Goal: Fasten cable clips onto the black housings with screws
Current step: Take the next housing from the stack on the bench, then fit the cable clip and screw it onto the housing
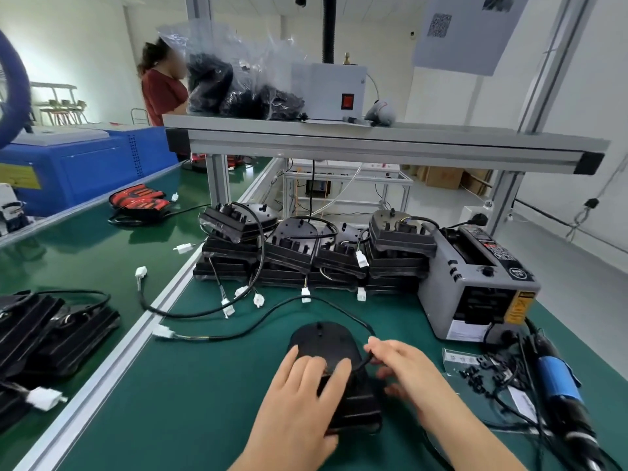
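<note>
A black housing (pixel 328 341) lies flat on the green mat in front of me. Its black cable (pixel 238 333) curves left to a white connector (pixel 163 332). My left hand (pixel 299 402) rests on the housing's near part with straight fingers spread over it. My right hand (pixel 407 375) pinches the cable at the housing's right edge between thumb and finger. Small black cable clips (pixel 475 377) lie scattered on the mat to the right. A blue-bodied electric screwdriver (pixel 560 385) lies beside them at the far right.
Stacked black housings (pixel 306 253) with dangling white connectors fill the back of the mat. A grey tape dispenser (pixel 479 283) stands at the right. More housings (pixel 51 334) sit on the green conveyor to the left. An aluminium shelf (pixel 373 141) overhangs; a person stands behind.
</note>
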{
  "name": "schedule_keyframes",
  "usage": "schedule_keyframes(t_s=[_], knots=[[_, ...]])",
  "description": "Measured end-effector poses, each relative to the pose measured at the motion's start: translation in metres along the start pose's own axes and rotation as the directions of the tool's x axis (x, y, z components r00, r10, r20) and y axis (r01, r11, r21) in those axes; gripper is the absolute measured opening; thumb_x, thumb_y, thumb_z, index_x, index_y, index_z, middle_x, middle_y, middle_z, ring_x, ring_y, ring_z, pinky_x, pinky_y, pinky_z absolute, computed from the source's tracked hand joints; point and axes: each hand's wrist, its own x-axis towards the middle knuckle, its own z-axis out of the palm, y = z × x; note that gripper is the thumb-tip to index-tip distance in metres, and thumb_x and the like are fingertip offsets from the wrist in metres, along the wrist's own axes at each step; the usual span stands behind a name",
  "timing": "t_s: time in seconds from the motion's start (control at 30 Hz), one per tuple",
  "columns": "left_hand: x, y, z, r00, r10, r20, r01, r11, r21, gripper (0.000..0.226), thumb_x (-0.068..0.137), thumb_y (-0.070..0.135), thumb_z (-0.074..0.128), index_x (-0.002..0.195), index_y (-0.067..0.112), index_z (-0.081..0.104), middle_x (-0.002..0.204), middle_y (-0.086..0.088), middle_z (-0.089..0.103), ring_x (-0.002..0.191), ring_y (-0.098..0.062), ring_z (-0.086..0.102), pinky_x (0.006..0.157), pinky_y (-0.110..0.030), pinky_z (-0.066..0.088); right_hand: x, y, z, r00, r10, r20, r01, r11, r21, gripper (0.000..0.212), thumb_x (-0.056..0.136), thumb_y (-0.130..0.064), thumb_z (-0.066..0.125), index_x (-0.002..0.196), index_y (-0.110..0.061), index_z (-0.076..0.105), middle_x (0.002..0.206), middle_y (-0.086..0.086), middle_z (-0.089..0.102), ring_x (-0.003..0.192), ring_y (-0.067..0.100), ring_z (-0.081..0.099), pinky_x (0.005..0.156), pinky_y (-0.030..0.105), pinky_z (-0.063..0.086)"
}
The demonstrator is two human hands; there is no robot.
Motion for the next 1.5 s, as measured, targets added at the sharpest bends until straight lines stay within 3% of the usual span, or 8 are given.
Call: schedule_keyframes(t_s=[0.2, 0.27, 0.33, 0.43, 0.67, 0.83, 1.2, 1.5], knots=[[-0.02, 0.007, -0.006, 0.991, -0.043, 0.129, 0.068, 0.978, -0.199, 0.081, 0.072, 0.074, 0.047, 0.134, 0.023, 0.05, 0.099, 0.014, 0.055, 0.103, -0.005, 0.048, 0.103, -0.032, 0.034, -0.009, 0.006, -0.006, 0.995, 0.094, 0.03, -0.097, 0.986, 0.132, 0.022, 0.084, -0.029, 0.07, 0.085, -0.008, 0.066, 0.062, -0.001, 0.063, 0.05, 0.011, 0.054, 0.042, 0.021, 0.039], [-0.023, 0.005, -0.015, 0.966, -0.215, 0.145, 0.258, 0.841, -0.475, 0.043, 0.093, 0.048, 0.048, 0.133, 0.043, 0.036, 0.111, 0.029, 0.049, 0.115, 0.006, 0.039, 0.101, -0.013, 0.031, -0.013, 0.008, -0.009, 0.994, 0.102, 0.047, -0.108, 0.981, 0.161, 0.019, 0.084, -0.027, 0.07, 0.084, -0.009, 0.065, 0.063, 0.002, 0.064, 0.051, 0.012, 0.056, 0.042, 0.021, 0.04], [-0.025, 0.003, -0.021, 0.869, -0.442, 0.221, 0.457, 0.548, -0.701, 0.034, 0.099, 0.02, 0.046, 0.118, 0.048, 0.046, 0.107, 0.033, 0.055, 0.109, 0.012, 0.045, 0.087, -0.001, 0.031, -0.018, 0.008, -0.011, 0.993, 0.103, 0.055, -0.111, 0.978, 0.177, 0.018, 0.085, -0.026, 0.069, 0.085, -0.009, 0.064, 0.064, 0.004, 0.065, 0.051, 0.013, 0.058, 0.042, 0.021, 0.042], [-0.023, 0.001, -0.025, 0.812, -0.497, 0.306, 0.52, 0.378, -0.766, 0.026, 0.097, 0.019, 0.05, 0.106, 0.041, 0.061, 0.104, 0.032, 0.061, 0.103, 0.013, 0.052, 0.08, 0.003, 0.033, -0.024, 0.009, -0.012, 0.994, 0.096, 0.048, -0.104, 0.971, 0.217, 0.017, 0.086, -0.026, 0.068, 0.084, -0.01, 0.061, 0.064, 0.004, 0.066, 0.051, 0.013, 0.06, 0.042, 0.02, 0.043], [-0.02, 0.022, -0.021, 0.873, -0.418, 0.249, 0.468, 0.578, -0.669, 0.02, 0.082, 0.035, 0.07, 0.099, 0.045, 0.067, 0.097, 0.024, 0.052, 0.106, 0.005, 0.042, 0.094, -0.012, 0.031, -0.037, 0.011, -0.009, 0.996, 0.071, 0.061, -0.086, 0.952, 0.294, 0.018, 0.087, -0.025, 0.068, 0.082, -0.01, 0.06, 0.063, 0.004, 0.065, 0.053, 0.013, 0.062, 0.043, 0.021, 0.047], [-0.016, 0.028, -0.021, 0.85, -0.486, 0.204, 0.478, 0.547, -0.688, 0.017, 0.086, 0.021, 0.068, 0.083, 0.037, 0.068, 0.089, 0.017, 0.056, 0.099, 0.005, 0.047, 0.107, -0.038, 0.034, -0.04, 0.014, -0.012, 0.994, 0.095, 0.046, -0.104, 0.963, 0.249, 0.017, 0.086, -0.023, 0.068, 0.08, -0.009, 0.059, 0.065, 0.004, 0.067, 0.053, 0.012, 0.063, 0.042, 0.021, 0.047], [-0.017, 0.027, -0.016, 0.836, -0.493, 0.242, 0.495, 0.486, -0.72, 0.025, 0.079, 0.012, 0.072, 0.069, 0.035, 0.066, 0.091, 0.023, 0.057, 0.099, 0.004, 0.048, 0.107, -0.052, 0.031, -0.044, 0.024, -0.01, 0.983, 0.145, 0.109, -0.154, 0.985, 0.078, 0.019, 0.092, -0.027, 0.061, 0.087, -0.008, 0.058, 0.06, 0.002, 0.065, 0.052, 0.014, 0.063, 0.046, 0.022, 0.05], [-0.018, 0.033, -0.015, 0.832, -0.517, 0.199, 0.496, 0.535, -0.684, 0.035, 0.078, 0.009, 0.072, 0.068, 0.04, 0.06, 0.087, 0.014, 0.058, 0.096, 0.003, 0.05, 0.118, -0.037, 0.009, -0.055, 0.018, -0.04, 0.978, 0.161, 0.133, -0.141, 0.979, -0.15, 0.018, 0.095, -0.022, 0.055, 0.089, -0.008, 0.062, 0.069, 0.007, 0.069, 0.055, 0.017, 0.066, 0.049, 0.025, 0.053]])
